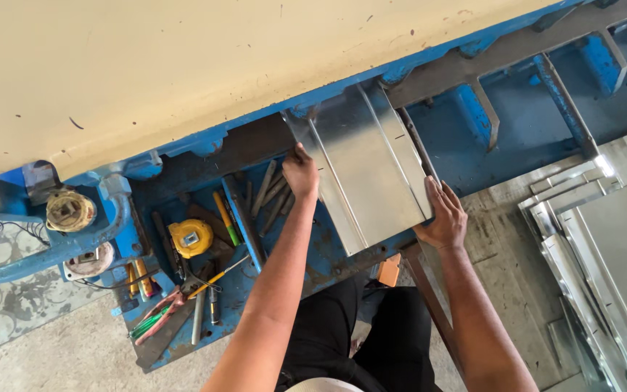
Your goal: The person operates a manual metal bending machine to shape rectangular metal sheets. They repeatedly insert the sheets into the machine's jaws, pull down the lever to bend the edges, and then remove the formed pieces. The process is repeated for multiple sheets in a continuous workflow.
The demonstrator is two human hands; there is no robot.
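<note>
Setting: workshop floor, concrete underfoot, with a big blue metal machine [473,123] under a cream-coloured top panel filling the upper half of the view.
Sheet: a folded galvanised metal sheet [368,163] lies on the machine's bed, dead centre, pushed in toward the 12 o'clock side.
Long axis: runs roughly from 11 o'clock down to 5 o'clock, folds running the same way, far end tucked under the machine's edge.
Left hand: left hand [300,173] presses on the sheet's 9 o'clock edge, fingers curled over it, looks like it's keeping it square.
Right hand: right hand [444,216] cups the near corner at about 4 o'clock, fingers spread flat along the edge, probably steadying and feeding it.
Tool tray: at 8 o'clock, yellow tape measure [191,237], pliers [165,308] and metal strips, within easy reach.
Stack: more bent sheets [596,239] piled at 3 o'clock on the floor.
</note>
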